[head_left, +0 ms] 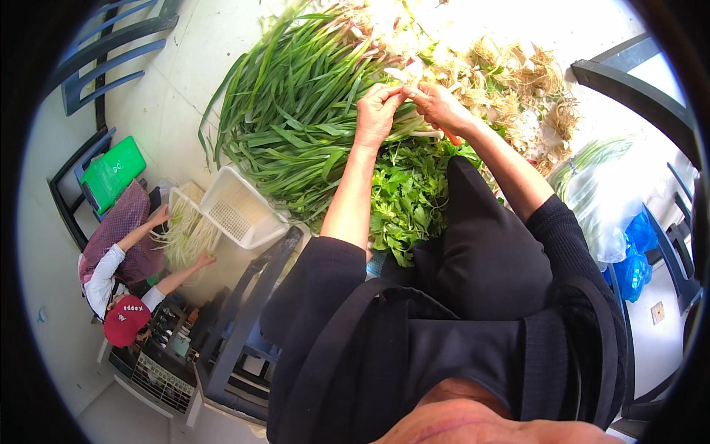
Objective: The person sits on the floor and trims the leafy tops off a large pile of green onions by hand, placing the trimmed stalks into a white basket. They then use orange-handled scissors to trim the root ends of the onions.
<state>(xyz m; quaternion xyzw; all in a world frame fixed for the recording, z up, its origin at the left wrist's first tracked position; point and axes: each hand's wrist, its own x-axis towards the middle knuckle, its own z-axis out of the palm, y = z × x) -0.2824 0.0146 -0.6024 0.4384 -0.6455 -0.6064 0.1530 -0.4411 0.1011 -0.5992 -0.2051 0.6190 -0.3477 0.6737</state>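
My left hand (376, 114) and my right hand (441, 106) meet fingertip to fingertip over a heap of green garlic (299, 83). Pinched between them is a pale garlic stem end (411, 73), partly washed out by glare. An orange handle (452, 136) sticks out below my right palm; the rest of that tool is hidden. The long leaves spread leftward, with pale and purplish bulbs (360, 33) at their right ends. Under my forearms lies a bunch of leafy celery-like greens (407, 188). A pile of cut roots and trimmings (516, 83) lies right of my right hand.
A white plastic basket (247, 213) stands at left. Beyond it, a person in a red cap (126, 321) handles pale shoots (188, 227) in another basket. Chairs (119, 55) stand around. At right are a clear bag of greens (599, 194) and a blue plastic bag (632, 272).
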